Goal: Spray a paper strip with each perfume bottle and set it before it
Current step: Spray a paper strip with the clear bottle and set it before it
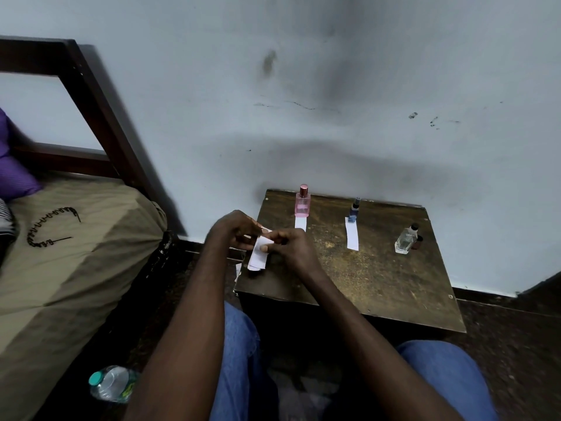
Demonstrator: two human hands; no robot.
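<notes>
Both hands pinch a small stack of strips over the desk's left edge: the left hand holds the top and the right hand has its thumb on the front sheet. Peeling could lift two sheets, or spill some off that edge. At the far side, the pink bottle, holding pink liquid, and the blue bottle each have a strip laid before them. The clear bottle, at the right, has none, and its fill level is unclear.
</notes>
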